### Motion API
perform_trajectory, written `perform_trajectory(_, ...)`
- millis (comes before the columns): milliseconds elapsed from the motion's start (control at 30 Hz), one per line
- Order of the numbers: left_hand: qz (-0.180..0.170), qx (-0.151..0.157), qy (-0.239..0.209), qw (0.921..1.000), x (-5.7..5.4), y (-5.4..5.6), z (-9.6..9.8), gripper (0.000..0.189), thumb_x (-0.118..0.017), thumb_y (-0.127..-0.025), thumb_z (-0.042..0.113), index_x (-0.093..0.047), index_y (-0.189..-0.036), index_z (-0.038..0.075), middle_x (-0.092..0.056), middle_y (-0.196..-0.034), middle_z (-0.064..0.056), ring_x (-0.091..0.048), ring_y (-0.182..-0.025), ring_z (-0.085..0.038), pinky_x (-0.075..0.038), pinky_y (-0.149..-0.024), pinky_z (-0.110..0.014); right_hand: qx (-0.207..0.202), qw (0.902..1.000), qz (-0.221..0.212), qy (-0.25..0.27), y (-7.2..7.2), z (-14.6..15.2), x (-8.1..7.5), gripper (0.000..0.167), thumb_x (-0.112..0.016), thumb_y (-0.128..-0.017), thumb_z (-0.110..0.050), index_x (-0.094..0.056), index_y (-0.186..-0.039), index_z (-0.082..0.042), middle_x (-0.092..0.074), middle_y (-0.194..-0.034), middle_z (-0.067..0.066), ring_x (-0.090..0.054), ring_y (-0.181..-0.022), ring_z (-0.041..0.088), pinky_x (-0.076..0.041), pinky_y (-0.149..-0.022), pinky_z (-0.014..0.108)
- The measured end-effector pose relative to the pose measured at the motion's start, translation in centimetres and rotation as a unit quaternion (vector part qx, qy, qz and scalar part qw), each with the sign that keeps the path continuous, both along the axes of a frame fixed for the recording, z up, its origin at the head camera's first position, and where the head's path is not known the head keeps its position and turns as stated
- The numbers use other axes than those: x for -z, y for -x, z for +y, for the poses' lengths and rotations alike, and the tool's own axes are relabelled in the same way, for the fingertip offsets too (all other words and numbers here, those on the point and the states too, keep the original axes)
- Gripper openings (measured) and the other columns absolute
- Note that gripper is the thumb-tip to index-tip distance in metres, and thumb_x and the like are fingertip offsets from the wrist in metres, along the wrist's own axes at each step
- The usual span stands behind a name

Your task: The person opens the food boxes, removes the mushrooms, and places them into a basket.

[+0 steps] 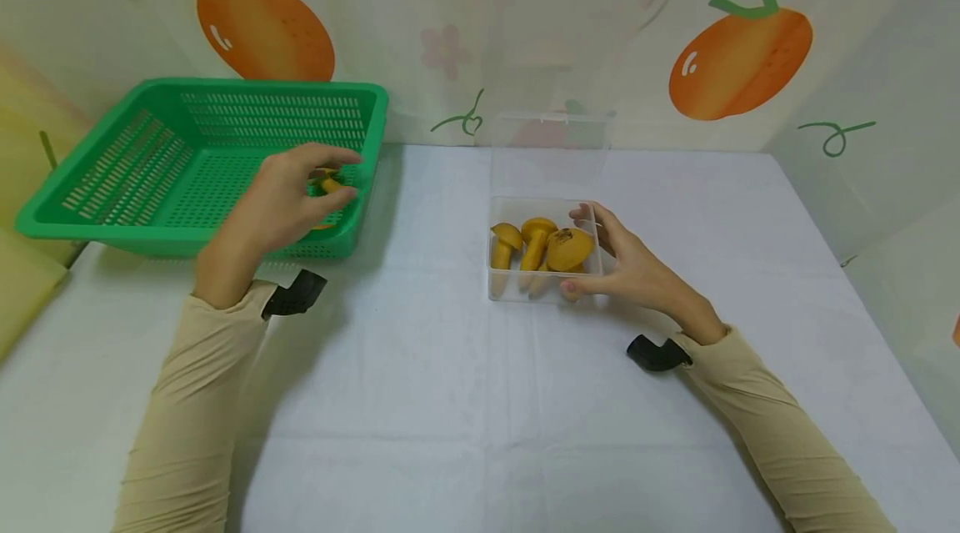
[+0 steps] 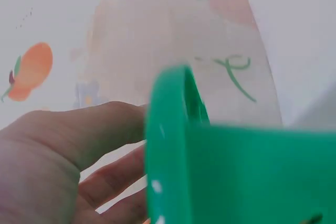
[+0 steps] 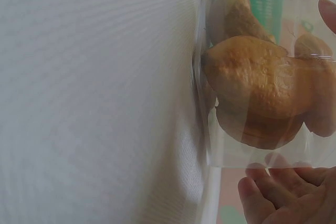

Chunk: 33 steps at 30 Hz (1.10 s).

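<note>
My left hand hangs in the right end of the green basket, thumb and fingers parted. Between them, in the head view, shows a small yellow mushroom in the basket, partly covered by the hand. In the left wrist view the green rim hides the fingertips. My right hand holds the right side of a clear plastic box, thumb at the front and fingers behind. Several yellow-brown mushrooms lie inside the box, and its clear lid stands raised at the back.
A white cloth covers the table. Behind it hangs a pale curtain printed with orange fruit and flowers. Yellow fabric lies at the left edge. Black wrist mounts stick out from both sleeves.
</note>
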<state>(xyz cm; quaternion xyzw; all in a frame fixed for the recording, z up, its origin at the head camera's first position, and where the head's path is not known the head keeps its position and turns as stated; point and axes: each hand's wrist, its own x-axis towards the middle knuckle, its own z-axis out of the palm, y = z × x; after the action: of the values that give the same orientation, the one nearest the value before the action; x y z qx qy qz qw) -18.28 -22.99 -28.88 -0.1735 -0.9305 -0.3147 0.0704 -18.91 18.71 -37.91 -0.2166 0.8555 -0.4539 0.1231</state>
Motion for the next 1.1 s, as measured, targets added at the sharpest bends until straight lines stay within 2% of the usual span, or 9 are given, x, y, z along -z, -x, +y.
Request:
perform_trajectory(167,0.028,0.029,0.006,0.9992,0.2,-0.1,1.4,0.036,-0.069,-0.091,0.004,-0.065,-0.126,0.003,-0.065,-0.126,-0.016,-0.060,-0.112,-0.034,-0.051,-0.088,-0.041,-0.001,1.0000,0.001,-0.002,0.0,0.0,0.0,0.102,-0.085,-0.078,-0.027,-0.019,-0.155,-0.010,-0.032,-0.157,0.010,-0.025,-0.151,0.030,-0.020,-0.122,0.055)
perform_trajectory(333,0.043,0.062,0.001,0.9971,0.6,-0.1,2.9,0.038,-0.069,-0.089,0.000,-0.064,-0.126,0.000,-0.066,-0.127,-0.018,-0.061,-0.117,-0.035,-0.050,-0.095,-0.045,-0.003,1.0000,0.002,-0.005,0.0,0.0,-0.1,0.103,-0.085,-0.079,-0.028,-0.018,-0.155,-0.010,-0.032,-0.157,0.011,-0.025,-0.151,0.032,-0.020,-0.122,0.056)
perform_trajectory(600,0.012,0.097,-0.004,0.9952,1.2,-0.1,4.7,0.040,-0.067,-0.091,0.002,-0.060,-0.130,-0.002,-0.063,-0.131,-0.018,-0.057,-0.122,-0.035,-0.045,-0.104,-0.048,-0.006,1.0000,-0.004,-0.005,0.0,0.0,-0.2,0.100,-0.084,-0.079,-0.029,-0.020,-0.154,-0.010,-0.032,-0.157,0.012,-0.024,-0.151,0.032,-0.019,-0.122,0.056)
perform_trajectory(867,0.017,0.120,0.014,0.9925,1.7,0.1,6.2,0.041,-0.067,-0.092,0.004,-0.059,-0.131,-0.002,-0.063,-0.131,-0.018,-0.057,-0.118,-0.034,-0.048,-0.100,-0.047,-0.012,0.9999,-0.003,-0.006,0.0,0.0,-0.3,0.098,-0.083,-0.081,-0.028,-0.020,-0.154,-0.010,-0.031,-0.157,0.013,-0.024,-0.151,0.034,-0.019,-0.121,0.058)
perform_trajectory(1100,0.012,0.135,0.043,0.9899,1.4,0.0,8.1,0.042,-0.067,-0.093,0.010,-0.057,-0.134,0.002,-0.063,-0.132,-0.013,-0.058,-0.119,-0.030,-0.048,-0.102,-0.044,-0.011,0.9999,-0.007,-0.004,0.0,0.0,-0.3,0.100,-0.083,-0.081,-0.028,-0.019,-0.155,-0.010,-0.031,-0.158,0.013,-0.023,-0.151,0.033,-0.019,-0.121,0.058)
